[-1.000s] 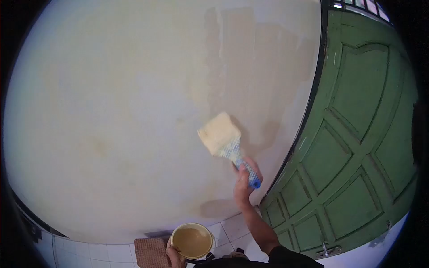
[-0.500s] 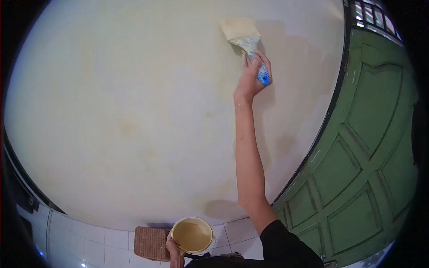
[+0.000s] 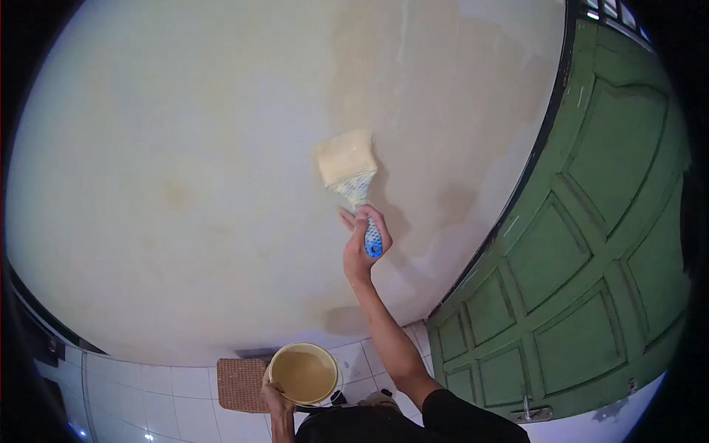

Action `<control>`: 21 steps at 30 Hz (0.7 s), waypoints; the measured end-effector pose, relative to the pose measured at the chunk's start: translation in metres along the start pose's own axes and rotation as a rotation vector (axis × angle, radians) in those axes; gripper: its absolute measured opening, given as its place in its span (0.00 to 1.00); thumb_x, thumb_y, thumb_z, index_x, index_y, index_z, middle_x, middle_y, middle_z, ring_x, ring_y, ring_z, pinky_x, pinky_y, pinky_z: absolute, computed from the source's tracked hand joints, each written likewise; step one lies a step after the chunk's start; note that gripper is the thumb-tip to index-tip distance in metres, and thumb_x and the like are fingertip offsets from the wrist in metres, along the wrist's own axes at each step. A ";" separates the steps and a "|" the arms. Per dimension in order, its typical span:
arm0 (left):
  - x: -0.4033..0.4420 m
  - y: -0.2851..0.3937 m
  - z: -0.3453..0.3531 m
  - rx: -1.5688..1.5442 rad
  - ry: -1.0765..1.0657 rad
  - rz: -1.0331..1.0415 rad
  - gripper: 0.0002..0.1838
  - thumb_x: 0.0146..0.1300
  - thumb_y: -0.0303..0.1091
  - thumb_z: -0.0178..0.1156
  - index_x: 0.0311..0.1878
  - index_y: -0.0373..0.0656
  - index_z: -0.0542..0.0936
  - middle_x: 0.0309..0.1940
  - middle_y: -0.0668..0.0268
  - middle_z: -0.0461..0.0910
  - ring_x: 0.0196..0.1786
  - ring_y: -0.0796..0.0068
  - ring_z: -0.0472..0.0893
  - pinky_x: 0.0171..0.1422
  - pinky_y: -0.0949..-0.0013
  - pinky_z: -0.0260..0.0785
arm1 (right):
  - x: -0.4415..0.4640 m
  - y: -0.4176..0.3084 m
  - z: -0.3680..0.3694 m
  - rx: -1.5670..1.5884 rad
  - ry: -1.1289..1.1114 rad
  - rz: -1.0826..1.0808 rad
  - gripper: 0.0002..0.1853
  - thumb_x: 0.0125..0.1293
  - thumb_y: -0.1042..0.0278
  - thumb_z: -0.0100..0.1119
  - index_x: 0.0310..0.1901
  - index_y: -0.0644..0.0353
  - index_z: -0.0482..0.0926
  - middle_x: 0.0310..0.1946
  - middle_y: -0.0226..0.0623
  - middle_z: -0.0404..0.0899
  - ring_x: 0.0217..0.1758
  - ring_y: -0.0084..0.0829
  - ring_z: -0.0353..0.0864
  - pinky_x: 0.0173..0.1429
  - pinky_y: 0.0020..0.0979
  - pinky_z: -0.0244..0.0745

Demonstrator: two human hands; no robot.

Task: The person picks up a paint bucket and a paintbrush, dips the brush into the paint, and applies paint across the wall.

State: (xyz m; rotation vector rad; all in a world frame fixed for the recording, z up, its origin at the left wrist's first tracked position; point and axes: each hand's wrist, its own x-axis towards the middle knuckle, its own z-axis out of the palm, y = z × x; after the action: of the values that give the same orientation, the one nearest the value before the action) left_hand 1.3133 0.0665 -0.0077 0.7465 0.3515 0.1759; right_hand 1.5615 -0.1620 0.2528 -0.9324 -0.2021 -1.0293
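My right hand is wrapped round the blue-and-white handle of a wide paintbrush. The brush's broad bristles, coated in cream paint, press against the pale wall. Above and to the right of the brush, a darker, wet-looking band runs up the wall. Low in the view, my left hand grips the rim of a bucket with cream-yellow paint inside. Part of that hand is hidden by the bucket.
A brown woven box-like piece stands on the white tiled floor, left of the bucket. To the right is a green panelled door with a metal handle. Dark trim edges the wall beside it.
My right hand and the paintbrush have moved down and to the left along the wall, with a darker streak now showing above. The left hand still holds the bucket; the view has shifted slightly.
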 end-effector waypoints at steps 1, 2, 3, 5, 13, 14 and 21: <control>0.000 0.000 -0.002 0.010 0.003 -0.007 0.21 0.73 0.30 0.39 0.60 0.33 0.77 0.51 0.52 0.82 0.51 0.59 0.84 0.54 0.56 0.82 | -0.006 0.001 -0.013 -0.052 -0.018 0.047 0.08 0.74 0.76 0.50 0.47 0.73 0.74 0.44 0.43 0.78 0.46 0.44 0.88 0.55 0.42 0.86; 0.000 -0.001 -0.001 0.013 0.044 -0.020 0.21 0.72 0.30 0.39 0.60 0.33 0.77 0.52 0.52 0.82 0.50 0.59 0.84 0.54 0.56 0.82 | -0.012 0.000 -0.023 -0.103 -0.040 0.092 0.07 0.73 0.77 0.50 0.46 0.73 0.75 0.43 0.43 0.78 0.46 0.44 0.88 0.55 0.42 0.86; -0.001 -0.003 0.000 0.014 0.086 -0.032 0.21 0.72 0.29 0.39 0.60 0.33 0.77 0.52 0.52 0.82 0.50 0.59 0.84 0.54 0.56 0.82 | -0.023 0.001 -0.028 -0.107 -0.037 0.097 0.07 0.73 0.77 0.50 0.46 0.73 0.75 0.43 0.43 0.78 0.46 0.44 0.88 0.55 0.42 0.86; -0.006 0.001 0.008 0.023 0.030 -0.026 0.21 0.72 0.29 0.40 0.60 0.33 0.77 0.52 0.52 0.82 0.50 0.59 0.84 0.54 0.56 0.82 | -0.048 0.001 -0.036 -0.094 0.051 0.164 0.08 0.74 0.75 0.51 0.45 0.73 0.75 0.44 0.42 0.78 0.47 0.44 0.88 0.56 0.41 0.86; -0.029 -0.013 0.001 -0.047 0.042 -0.035 0.36 0.47 0.19 0.40 0.66 0.31 0.71 0.57 0.49 0.78 0.56 0.56 0.81 0.59 0.56 0.79 | -0.104 0.009 -0.126 -0.071 0.090 0.532 0.08 0.75 0.78 0.52 0.49 0.73 0.77 0.47 0.41 0.79 0.48 0.38 0.85 0.55 0.38 0.87; -0.027 -0.021 -0.012 -0.060 0.047 -0.032 0.37 0.45 0.19 0.41 0.66 0.30 0.70 0.57 0.49 0.78 0.57 0.55 0.80 0.59 0.56 0.79 | -0.099 -0.005 -0.128 -0.110 0.028 0.597 0.09 0.75 0.78 0.53 0.50 0.73 0.78 0.48 0.43 0.79 0.46 0.36 0.86 0.55 0.37 0.87; -0.066 -0.019 -0.009 -0.016 0.020 0.024 0.38 0.43 0.19 0.41 0.65 0.29 0.72 0.54 0.50 0.80 0.53 0.59 0.82 0.56 0.62 0.79 | 0.034 -0.133 -0.026 -0.440 -0.642 -0.241 0.19 0.70 0.81 0.58 0.62 0.70 0.76 0.51 0.55 0.84 0.51 0.34 0.88 0.53 0.32 0.85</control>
State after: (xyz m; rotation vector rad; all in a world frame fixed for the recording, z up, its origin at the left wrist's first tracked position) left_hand 1.2496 0.0403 -0.0105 0.7341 0.3602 0.2085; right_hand 1.4665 -0.2275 0.3313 -1.6610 -0.6524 -0.9811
